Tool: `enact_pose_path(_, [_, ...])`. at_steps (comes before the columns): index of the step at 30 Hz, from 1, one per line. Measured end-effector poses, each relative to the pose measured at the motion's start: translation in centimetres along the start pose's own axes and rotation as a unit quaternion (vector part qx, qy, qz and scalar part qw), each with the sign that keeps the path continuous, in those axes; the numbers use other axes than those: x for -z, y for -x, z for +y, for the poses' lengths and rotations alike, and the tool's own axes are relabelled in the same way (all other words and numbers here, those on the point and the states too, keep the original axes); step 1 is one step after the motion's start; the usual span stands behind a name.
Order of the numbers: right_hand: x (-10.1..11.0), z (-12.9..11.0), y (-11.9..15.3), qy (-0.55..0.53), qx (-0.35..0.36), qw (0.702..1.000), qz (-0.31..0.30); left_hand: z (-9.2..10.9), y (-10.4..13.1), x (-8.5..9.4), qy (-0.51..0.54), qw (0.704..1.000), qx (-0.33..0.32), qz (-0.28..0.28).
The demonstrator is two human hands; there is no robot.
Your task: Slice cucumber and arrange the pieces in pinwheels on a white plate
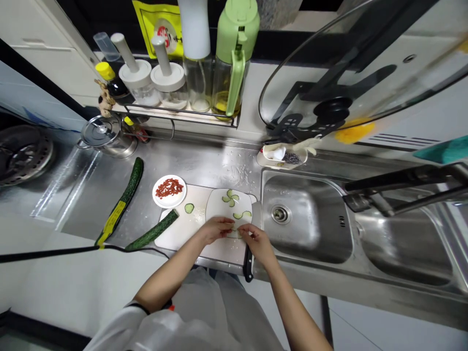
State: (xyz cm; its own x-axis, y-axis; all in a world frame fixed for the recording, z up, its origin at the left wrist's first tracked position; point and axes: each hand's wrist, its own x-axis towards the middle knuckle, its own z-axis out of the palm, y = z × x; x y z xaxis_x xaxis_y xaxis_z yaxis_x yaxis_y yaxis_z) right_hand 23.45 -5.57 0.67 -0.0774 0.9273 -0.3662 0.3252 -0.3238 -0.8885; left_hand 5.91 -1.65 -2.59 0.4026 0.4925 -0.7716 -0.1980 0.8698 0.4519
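Over the near part of a white plate (214, 207), my left hand (218, 230) and my right hand (256, 240) almost meet, fingertips bent together. A small pale-green cucumber slice (240, 235) shows at my right fingertips. What my left fingertips pinch, if anything, is hidden. Farther up the plate lie curved cucumber slices (230, 197) in a pinwheel and two more slices (242, 215) in a wavy line. The plate rests on a white cutting board (183, 233). A knife (248, 263) lies at the board's right edge, its black handle toward me.
Left of the plate are a cucumber end piece (189, 208), a cut cucumber (153, 231), a whole cucumber (127, 195) and a dish (158, 201) of red bits. A double sink (310, 214) is at right. Jars and bottles stand on a rack (175, 114). A black strap (54, 254) crosses the left.
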Motion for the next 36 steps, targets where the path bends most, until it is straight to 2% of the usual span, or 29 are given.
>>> enact_pose_path(3, [-0.1, 0.6, -0.1, -0.018, -0.010, 1.000, 0.017, 0.1, -0.7, -0.1, -0.034, 0.998, -0.033, 0.029])
enact_pose_path(7, [-0.4, 1.5, -0.1, -0.037, 0.001, 0.996, 0.081, 0.9, -1.5, -0.6, -0.116, 0.987, -0.093, 0.069])
enact_pose_path(11, [-0.6, 2.2, -0.2, -0.010, -0.006, 0.995, 0.097, 1.8, -2.4, -1.1, -0.211, 0.959, -0.169, 0.083])
enact_pose_path(14, [-0.5, 2.5, -0.4, 0.003, -0.005, 0.994, 0.110, 2.4, -3.0, -1.5, -0.293, 0.929, -0.199, 0.104])
enact_pose_path(18, [-0.2, 3.1, -1.0, 0.043, -0.001, 0.991, 0.124, 3.1, -3.4, -2.4, -0.367, 0.899, -0.208, 0.119])
enact_pose_path(24, [0.2, 4.1, -2.4, 0.167, 0.042, 0.974, 0.147, 3.8, -4.2, -3.6, -0.441, 0.860, -0.228, 0.117])
enact_pose_path(30, [0.2, 4.1, -3.2, 0.254, 0.050, 0.956, 0.138, 3.8, -5.4, -3.9, -0.500, 0.823, -0.240, 0.123])
enact_pose_path(36, [0.1, 4.2, -3.5, 0.286, 0.031, 0.949, 0.132, 3.8, -5.9, -3.8, -0.535, 0.799, -0.238, 0.139])
